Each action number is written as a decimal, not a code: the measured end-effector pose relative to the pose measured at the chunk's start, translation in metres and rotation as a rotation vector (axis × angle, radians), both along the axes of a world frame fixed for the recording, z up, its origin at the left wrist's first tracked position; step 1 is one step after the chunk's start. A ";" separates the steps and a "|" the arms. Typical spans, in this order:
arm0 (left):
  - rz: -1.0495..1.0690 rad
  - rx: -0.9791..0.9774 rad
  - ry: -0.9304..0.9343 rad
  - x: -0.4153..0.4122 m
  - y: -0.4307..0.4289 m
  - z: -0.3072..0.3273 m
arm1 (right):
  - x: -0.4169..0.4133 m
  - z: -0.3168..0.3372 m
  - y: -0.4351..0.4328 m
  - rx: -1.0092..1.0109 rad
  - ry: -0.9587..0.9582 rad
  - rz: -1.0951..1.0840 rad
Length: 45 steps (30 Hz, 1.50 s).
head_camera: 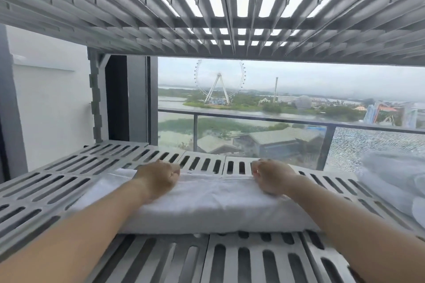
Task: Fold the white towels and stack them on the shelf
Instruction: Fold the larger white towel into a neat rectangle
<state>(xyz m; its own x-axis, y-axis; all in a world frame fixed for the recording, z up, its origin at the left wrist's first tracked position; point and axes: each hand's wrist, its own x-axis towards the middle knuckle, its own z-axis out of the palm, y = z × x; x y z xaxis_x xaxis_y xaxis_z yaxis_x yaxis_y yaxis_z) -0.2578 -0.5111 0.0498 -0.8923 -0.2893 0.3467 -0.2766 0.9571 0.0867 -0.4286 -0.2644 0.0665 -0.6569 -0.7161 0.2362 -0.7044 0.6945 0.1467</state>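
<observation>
A folded white towel (pixel 207 204) lies flat on the grey slotted shelf (pixel 69 181), in the middle of the view. My left hand (pixel 158 179) rests on the towel's far left part, fingers curled into a fist over its back edge. My right hand (pixel 271 179) sits on the far right part in the same way, fingers curled at the back edge. Both forearms reach in from the bottom corners. Whether the fingers pinch the cloth is hidden.
More white towels (pixel 395 179) lie bunched at the shelf's right end. Another slotted shelf (pixel 207 18) hangs low overhead. A grey upright post (pixel 96 99) stands at the back left. Behind the shelf is a window with a balcony railing (pixel 253 119).
</observation>
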 end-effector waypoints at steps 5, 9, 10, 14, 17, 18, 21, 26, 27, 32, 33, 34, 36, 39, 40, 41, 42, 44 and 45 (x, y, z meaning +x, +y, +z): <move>-0.210 0.075 -0.121 -0.014 0.011 -0.002 | 0.004 0.011 0.011 0.055 -0.154 0.053; -0.241 -0.058 -0.182 -0.029 0.019 -0.004 | 0.010 0.027 0.019 0.179 -0.329 -0.021; -0.248 -0.142 -0.162 -0.031 0.019 -0.004 | 0.010 0.031 0.021 0.235 -0.344 -0.039; -0.241 -0.158 0.030 -0.039 0.015 0.004 | 0.002 0.044 0.030 0.378 -0.280 -0.093; -0.198 -0.226 -0.058 -0.046 0.013 0.003 | -0.010 0.050 0.038 0.380 -0.247 -0.095; -0.199 -0.240 -0.099 -0.049 0.013 -0.002 | -0.014 0.051 0.040 0.367 -0.244 -0.089; -0.263 -0.108 -0.099 -0.053 0.013 -0.013 | -0.021 0.046 0.044 0.259 -0.281 -0.053; -0.278 -0.122 -0.042 -0.055 0.011 -0.013 | -0.013 0.020 0.026 0.006 -0.304 0.073; -0.272 -0.146 -0.008 -0.056 0.010 -0.014 | -0.012 0.014 0.020 -0.018 -0.307 0.081; -0.334 -0.061 0.098 -0.058 0.003 -0.015 | -0.013 -0.005 0.002 -0.119 -0.230 0.105; -0.336 -0.016 0.051 -0.060 0.001 -0.015 | -0.014 -0.008 0.002 -0.152 -0.197 0.124; -0.321 0.045 -0.006 -0.061 0.001 -0.016 | -0.014 -0.010 0.003 -0.187 -0.168 0.145; -0.272 0.126 -0.076 -0.062 0.001 -0.017 | -0.014 -0.012 0.005 -0.242 -0.177 0.186; -0.270 0.020 -0.015 -0.058 0.004 -0.015 | -0.014 -0.010 0.005 -0.181 -0.246 0.231; -0.291 0.000 0.015 -0.057 0.005 -0.015 | -0.014 -0.007 0.006 -0.123 -0.268 0.232; -0.311 0.008 0.016 -0.055 0.006 -0.013 | -0.015 -0.002 0.008 -0.065 -0.292 0.225; -0.324 0.040 -0.021 -0.054 0.006 -0.010 | -0.016 0.003 0.008 -0.019 -0.307 0.210; -0.321 0.107 -0.150 -0.053 0.006 -0.004 | -0.016 0.016 0.008 -0.002 -0.291 0.206; -0.310 0.105 -0.197 -0.054 0.007 -0.001 | -0.017 0.020 0.006 -0.014 -0.261 0.226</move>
